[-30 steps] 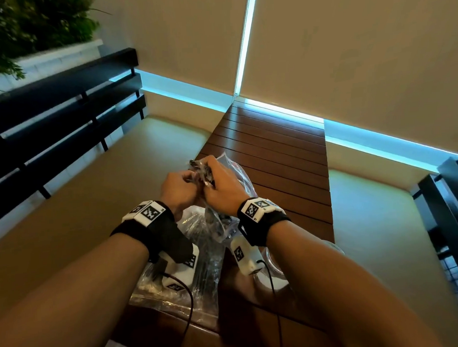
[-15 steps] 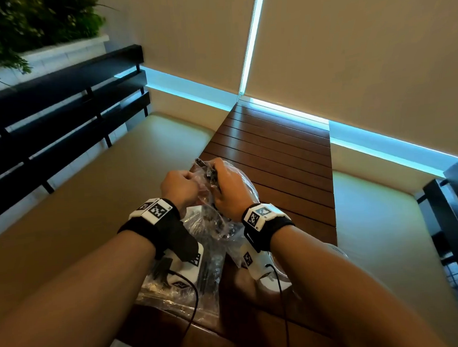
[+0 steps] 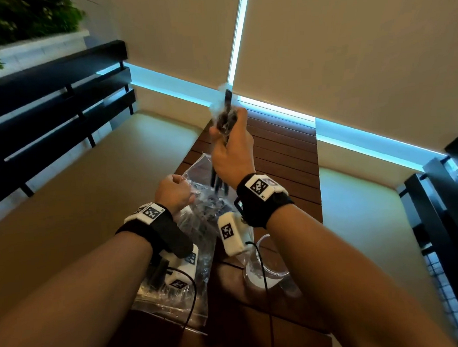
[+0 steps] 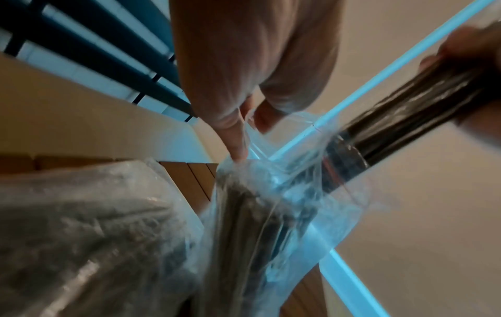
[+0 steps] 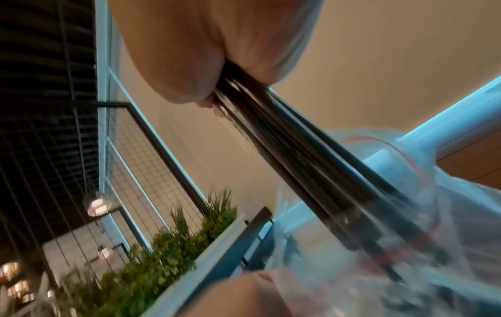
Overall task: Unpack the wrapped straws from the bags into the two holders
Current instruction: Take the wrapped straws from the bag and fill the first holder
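Note:
My right hand (image 3: 229, 136) is raised over the wooden table (image 3: 282, 155) and grips a bundle of dark wrapped straws (image 3: 226, 113), their lower ends still inside the mouth of a clear plastic bag (image 3: 196, 180). In the right wrist view the straws (image 5: 284, 133) run from my fist down into the bag (image 5: 406, 203). My left hand (image 3: 175, 192) pinches the bag's rim; the left wrist view shows its fingers (image 4: 236, 133) on the plastic (image 4: 284, 193). A second clear bag of straws (image 3: 172, 293) lies under my left wrist. One clear round holder (image 3: 268, 266) stands below my right wrist.
Beige cushioned benches flank the narrow slatted table. A black slatted backrest (image 3: 54, 102) and a planter with greenery (image 3: 19, 22) are on the left. A dark metal frame (image 3: 445, 216) stands at the right. Roller blinds with a lit gap close the far side.
My right hand has risen up and away from the bag, pulling a bundle of straws most of the way out. My left hand stays low on the bag's rim.

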Available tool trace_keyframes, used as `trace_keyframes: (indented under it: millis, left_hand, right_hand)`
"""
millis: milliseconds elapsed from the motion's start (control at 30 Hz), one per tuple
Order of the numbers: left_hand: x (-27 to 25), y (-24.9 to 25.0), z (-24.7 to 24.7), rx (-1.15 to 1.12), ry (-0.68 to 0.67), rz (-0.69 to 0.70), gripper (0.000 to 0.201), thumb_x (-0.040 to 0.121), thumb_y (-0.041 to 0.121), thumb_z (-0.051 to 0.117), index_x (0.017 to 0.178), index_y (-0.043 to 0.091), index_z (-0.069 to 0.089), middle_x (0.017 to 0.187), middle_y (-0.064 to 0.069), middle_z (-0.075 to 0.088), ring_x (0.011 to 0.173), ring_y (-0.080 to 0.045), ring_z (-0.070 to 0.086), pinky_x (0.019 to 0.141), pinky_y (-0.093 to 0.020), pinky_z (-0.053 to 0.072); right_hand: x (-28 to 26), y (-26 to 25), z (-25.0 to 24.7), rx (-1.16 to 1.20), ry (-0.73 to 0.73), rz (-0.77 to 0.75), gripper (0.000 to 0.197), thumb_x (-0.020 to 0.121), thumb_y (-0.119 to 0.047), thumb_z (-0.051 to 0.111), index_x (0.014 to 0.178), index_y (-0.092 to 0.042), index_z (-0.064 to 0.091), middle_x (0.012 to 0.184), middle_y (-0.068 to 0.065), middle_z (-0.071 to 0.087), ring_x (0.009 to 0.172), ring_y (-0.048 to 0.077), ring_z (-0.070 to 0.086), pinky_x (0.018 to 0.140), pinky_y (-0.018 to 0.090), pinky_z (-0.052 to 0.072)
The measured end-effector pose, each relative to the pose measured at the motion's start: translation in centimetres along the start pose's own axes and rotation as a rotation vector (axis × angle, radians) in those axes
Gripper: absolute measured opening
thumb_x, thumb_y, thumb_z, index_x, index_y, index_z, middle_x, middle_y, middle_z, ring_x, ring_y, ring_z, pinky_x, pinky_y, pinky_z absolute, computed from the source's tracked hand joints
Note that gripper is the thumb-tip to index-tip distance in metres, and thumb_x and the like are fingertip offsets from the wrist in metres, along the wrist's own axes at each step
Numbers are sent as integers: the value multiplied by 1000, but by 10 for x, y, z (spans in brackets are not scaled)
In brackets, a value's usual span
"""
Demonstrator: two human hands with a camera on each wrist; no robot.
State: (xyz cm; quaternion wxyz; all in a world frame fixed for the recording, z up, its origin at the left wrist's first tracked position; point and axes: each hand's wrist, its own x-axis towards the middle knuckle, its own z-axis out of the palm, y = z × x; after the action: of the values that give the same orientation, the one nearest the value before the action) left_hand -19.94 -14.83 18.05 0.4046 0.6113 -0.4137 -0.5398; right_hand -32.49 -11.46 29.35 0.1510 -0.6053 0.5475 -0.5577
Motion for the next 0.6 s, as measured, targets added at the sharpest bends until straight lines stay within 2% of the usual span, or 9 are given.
trace_keyframes:
  millis: [67,167,233,267,333,433,467,533,600]
  left_hand:
    - [4,-6,-4,245,-80,86,19,86,14,58,101,21,52,107,-11,63,89,-29,63,86,-45,56]
    - [3,-15,-6,314,-196,139,73,74,4,67,137,15,34,121,-7,51,104,-23,54,89,-42,52]
    - [1,-20,-4,368,-164,140,96,62,14,69,146,20,24,132,-10,46,114,-29,53,94,-48,53]
    - [-1,-22,-4,438,-114,136,96,60,19,69,146,20,25,137,-12,44,119,-32,51,97,-50,52]
    - [-3,-24,-4,599,-29,87,85,73,21,70,146,11,28,143,-17,39,125,-37,47,103,-48,48]
    - [-8,-24,-9,774,-121,-13,75,84,33,66,146,6,33,145,-19,41,126,-38,48,106,-47,45]
    - [-11,-21,-11,832,-146,-19,69,86,34,62,142,3,38,141,-19,45,125,-38,49,106,-46,45]
    - [-14,-15,-14,866,-97,28,46,90,25,55,127,0,52,126,-20,57,116,-38,55,100,-43,48]
    - [-18,-11,-15,810,-45,75,20,90,17,51,99,2,61,98,-17,63,93,-36,61,80,-38,52]
  right_hand:
    - [11,-11,-6,53,69,27,28,97,-6,56,120,-10,41,93,2,65,74,12,61,65,17,46]
    - [27,-26,-21,128,174,75,34,97,-11,58,114,-28,33,88,-10,60,75,4,61,68,17,48]
    - [34,-32,-29,195,225,121,34,98,-12,58,118,-25,34,89,-12,59,78,7,64,72,21,52]
    - [37,-33,-33,227,248,149,36,98,-12,58,124,-21,35,90,-12,59,80,9,66,74,26,55]
    - [41,-34,-41,276,297,195,44,98,-13,59,134,-14,34,91,-11,59,79,9,66,74,30,59]
    - [42,-33,-55,385,358,243,45,97,-11,59,135,-11,35,106,3,61,87,16,67,64,16,54]
    - [42,-34,-60,429,383,251,41,97,-9,58,132,-11,36,108,6,61,88,17,66,63,15,53]
    - [43,-35,-70,507,437,268,34,98,-6,58,125,-12,39,102,6,61,82,12,66,60,14,52]
    - [45,-37,-82,609,487,278,31,98,-3,57,121,-12,39,94,7,61,72,9,65,59,15,52]
